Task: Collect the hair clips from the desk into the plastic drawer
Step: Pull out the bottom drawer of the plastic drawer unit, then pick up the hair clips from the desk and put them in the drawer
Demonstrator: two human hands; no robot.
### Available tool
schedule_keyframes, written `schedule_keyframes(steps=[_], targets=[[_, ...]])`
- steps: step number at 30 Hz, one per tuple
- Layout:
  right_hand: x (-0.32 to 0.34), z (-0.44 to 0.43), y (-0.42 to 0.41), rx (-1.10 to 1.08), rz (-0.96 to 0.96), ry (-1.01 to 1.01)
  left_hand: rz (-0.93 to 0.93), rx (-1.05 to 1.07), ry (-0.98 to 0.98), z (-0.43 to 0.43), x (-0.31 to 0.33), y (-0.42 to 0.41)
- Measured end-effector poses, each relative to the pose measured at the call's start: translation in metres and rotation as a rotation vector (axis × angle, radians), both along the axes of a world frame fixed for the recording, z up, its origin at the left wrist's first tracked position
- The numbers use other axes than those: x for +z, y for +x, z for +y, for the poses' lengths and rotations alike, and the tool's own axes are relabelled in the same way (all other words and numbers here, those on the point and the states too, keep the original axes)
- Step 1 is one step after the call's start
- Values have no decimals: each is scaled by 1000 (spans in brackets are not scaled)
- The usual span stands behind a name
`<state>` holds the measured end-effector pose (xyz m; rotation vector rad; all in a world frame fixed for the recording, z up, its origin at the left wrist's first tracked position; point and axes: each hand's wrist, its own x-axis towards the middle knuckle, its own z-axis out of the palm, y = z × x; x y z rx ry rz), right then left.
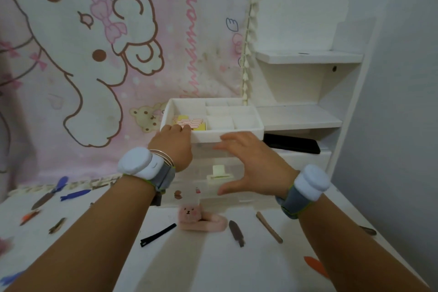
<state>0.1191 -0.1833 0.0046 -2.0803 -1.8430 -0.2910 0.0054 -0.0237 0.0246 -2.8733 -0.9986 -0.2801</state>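
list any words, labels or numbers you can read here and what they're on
"Cinnamoroll", partly legible: pink cursive running vertically up the cartoon curtain, cut off at the top edge.
Pink and yellow cards in the white divided tray: markings too blurred to read.
Small stickers on the clear plastic drawer front: too small to read.
Nothing else carries text.

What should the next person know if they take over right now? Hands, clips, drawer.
Left hand: on the white tray's front-left edge, no clip in view.
Right hand: open, empty, in front of the clear plastic drawer.
Clips on the desk: black, brown, tan, pink bear, orange, blue.
Done: none visibly collected. Left: all of them.
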Motion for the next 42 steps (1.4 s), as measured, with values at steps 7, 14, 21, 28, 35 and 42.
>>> schedule_keyframes(steps=[7, 14, 21, 28, 35, 42], targets=[[-27, 42, 24, -331, -121, 284, -71, -70, 14, 8, 1, -5], [-80, 65, 8, -297, -162, 760, -184, -67, 108, 6, -20, -7], [-95, 72, -31, -415, 1677, 370, -238, -74, 101, 7, -33, -6], [-95, 67, -47, -293, 2323, 378, -210, -110, -7, 10, -28, -9], [-109, 16, -101, -359, 2103, 412, -172, -107, -47, 15, -21, -8], [-139, 0, -106, -288, 1166, 441, -219, -116, -44, 13, -29, -8]])
